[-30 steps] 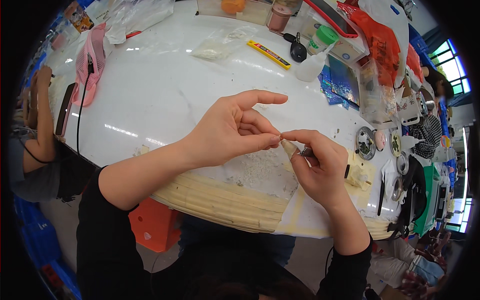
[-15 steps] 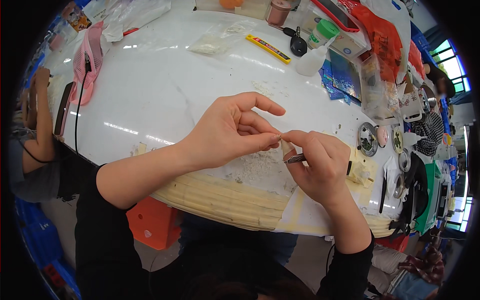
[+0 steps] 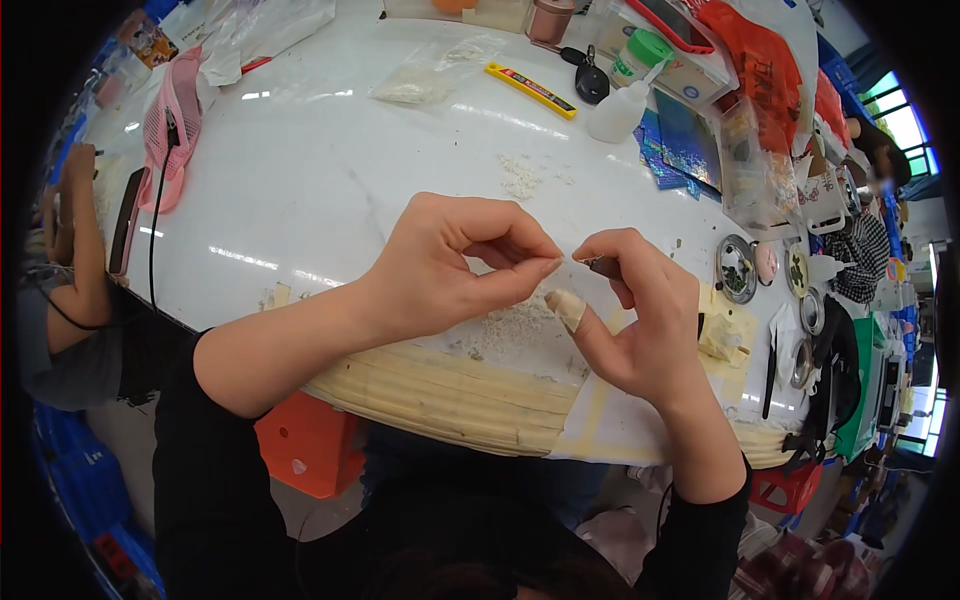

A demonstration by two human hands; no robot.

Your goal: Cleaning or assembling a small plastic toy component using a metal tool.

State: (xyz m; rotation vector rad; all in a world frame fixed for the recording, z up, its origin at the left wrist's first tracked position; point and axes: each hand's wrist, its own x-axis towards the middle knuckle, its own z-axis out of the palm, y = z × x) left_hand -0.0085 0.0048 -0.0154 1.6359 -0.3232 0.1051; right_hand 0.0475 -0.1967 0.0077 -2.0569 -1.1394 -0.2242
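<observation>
Being gripped under the curled fingers of the right hand (image 3: 650, 318) above the bench (image 3: 310, 175), the small metal tool (image 3: 605, 267) is judged light, stiff and best held mid-body, while anything pinched in the left hand's (image 3: 428, 262) joined fingertips cannot be made out.

- Left hand (image 3: 425, 265): thumb and forefinger tips meet above the white table (image 3: 300, 170).
- Right hand (image 3: 655, 325), just beside: taped thumb (image 3: 575, 315) apart from forefinger, a partly hidden metal tool (image 3: 606, 267) in its curled fingers.
- Beyond: pale crumbs (image 3: 519, 177), a squeeze bottle (image 3: 616, 113), a key (image 3: 591, 83).
</observation>
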